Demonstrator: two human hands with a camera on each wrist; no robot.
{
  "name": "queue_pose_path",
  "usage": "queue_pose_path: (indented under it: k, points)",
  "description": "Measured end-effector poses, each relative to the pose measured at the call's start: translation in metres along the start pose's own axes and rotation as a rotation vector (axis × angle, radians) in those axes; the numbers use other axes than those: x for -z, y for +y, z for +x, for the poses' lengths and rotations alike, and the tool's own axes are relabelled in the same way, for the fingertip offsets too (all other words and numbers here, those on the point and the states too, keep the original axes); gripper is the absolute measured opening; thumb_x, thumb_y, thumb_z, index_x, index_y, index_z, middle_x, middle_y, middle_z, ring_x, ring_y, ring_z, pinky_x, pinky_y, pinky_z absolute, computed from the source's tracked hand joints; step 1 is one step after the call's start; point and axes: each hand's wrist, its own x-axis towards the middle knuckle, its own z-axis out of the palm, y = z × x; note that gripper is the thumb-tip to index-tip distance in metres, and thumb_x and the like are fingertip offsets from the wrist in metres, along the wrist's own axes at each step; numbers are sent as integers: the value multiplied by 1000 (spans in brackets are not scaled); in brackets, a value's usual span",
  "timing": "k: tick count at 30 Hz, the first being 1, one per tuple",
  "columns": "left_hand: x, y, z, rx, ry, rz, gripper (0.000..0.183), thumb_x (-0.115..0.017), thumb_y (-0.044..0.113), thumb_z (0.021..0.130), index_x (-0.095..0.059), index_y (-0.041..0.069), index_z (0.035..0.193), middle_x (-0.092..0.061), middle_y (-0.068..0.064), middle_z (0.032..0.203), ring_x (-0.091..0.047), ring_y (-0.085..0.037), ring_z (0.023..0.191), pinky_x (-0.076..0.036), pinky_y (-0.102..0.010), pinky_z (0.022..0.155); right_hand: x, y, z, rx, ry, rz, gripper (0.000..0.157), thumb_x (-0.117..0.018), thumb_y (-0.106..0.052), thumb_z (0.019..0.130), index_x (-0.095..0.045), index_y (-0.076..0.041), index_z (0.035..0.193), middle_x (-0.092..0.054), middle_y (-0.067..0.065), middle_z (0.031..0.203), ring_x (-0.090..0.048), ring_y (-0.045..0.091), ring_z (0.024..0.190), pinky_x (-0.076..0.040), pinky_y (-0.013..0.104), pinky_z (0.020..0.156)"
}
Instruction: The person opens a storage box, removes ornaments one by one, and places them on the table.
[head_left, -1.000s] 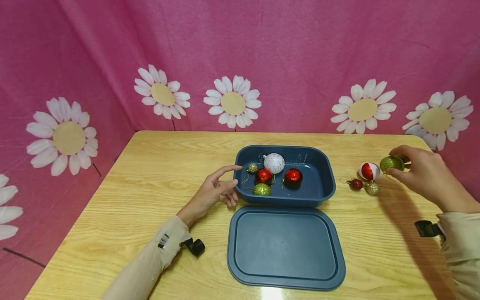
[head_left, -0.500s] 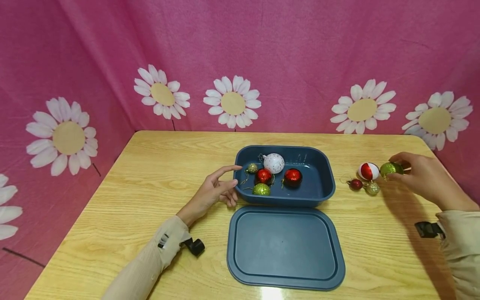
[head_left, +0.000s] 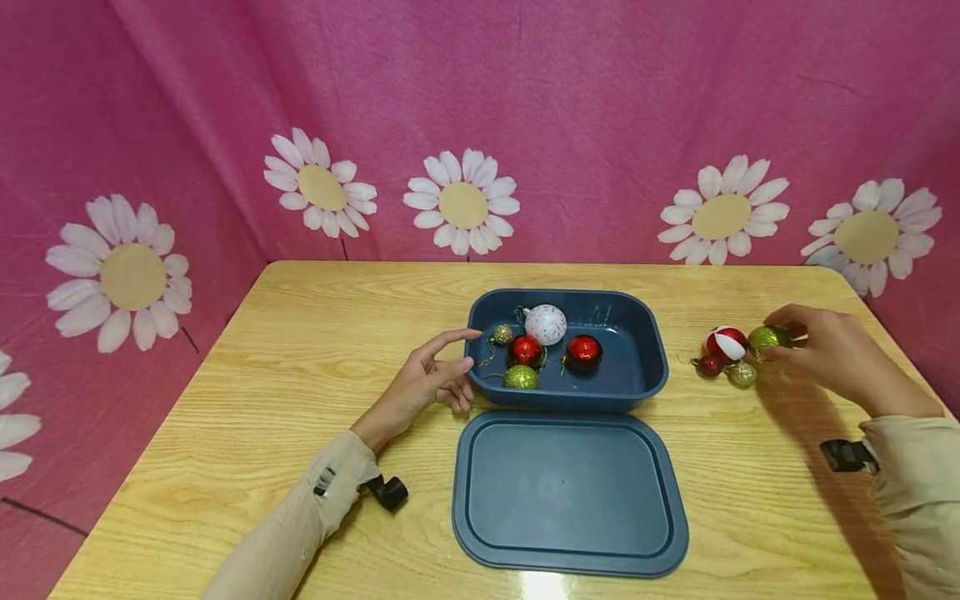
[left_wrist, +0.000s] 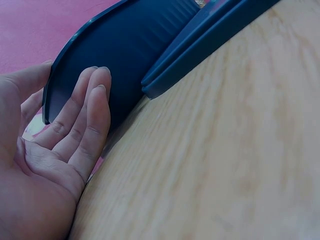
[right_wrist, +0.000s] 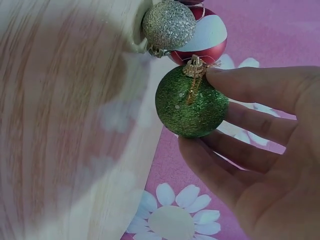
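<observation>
My right hand [head_left: 836, 358] pinches a glittery green Christmas bauble [right_wrist: 190, 102] between thumb and fingers, low over the table at the right. Against it sits a red-and-white bauble [head_left: 725, 343], with a small dark red bauble [head_left: 708, 366] and a small gold glitter bauble [head_left: 742, 374] in front. My left hand [head_left: 408, 383] rests at the left end of a dark blue box [head_left: 555, 402], thumb and index finger at its rim. In the left wrist view, the other fingers [left_wrist: 97, 112] lie loosely bent beside the outer wall.
Inside the box lie a speckled white bauble [head_left: 546, 324], two red baubles, a green glitter bauble [head_left: 521, 377] and a small gold one [head_left: 502, 334]. A matching flat lid [head_left: 570, 492] lies in front of the box. A pink daisy-print curtain [head_left: 585, 108] hangs behind the table.
My right hand has moved left and slightly down with the green bauble. The red-and-white bauble has rolled a little left, now showing more red on top. My left hand has stayed at the box.
</observation>
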Motion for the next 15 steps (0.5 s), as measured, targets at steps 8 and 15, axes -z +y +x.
queue_pose_path:
  k: [8, 15]
  points:
    - [0, 0, 0, -2, -3, 0, 48, -56, 20, 103, -44, 13, 149, -69, -16, 75, -67, -25, 62, -59, -34, 58, -2, 1, 0, -1, -63, -8, 32, -81, -9, 79, -68, 7, 104, -72, 18, 88, -67, 31, 78, -51, 44, 67]
    - [0, 1, 0, 0, -3, -2, 47, -56, 19, 104, -44, 13, 149, -69, -16, 75, -67, -25, 62, -59, -34, 58, 0, 0, -1, 1, -94, 7, 33, -78, -7, 82, -66, 11, 107, -69, 27, 93, -68, 42, 83, -53, 56, 73]
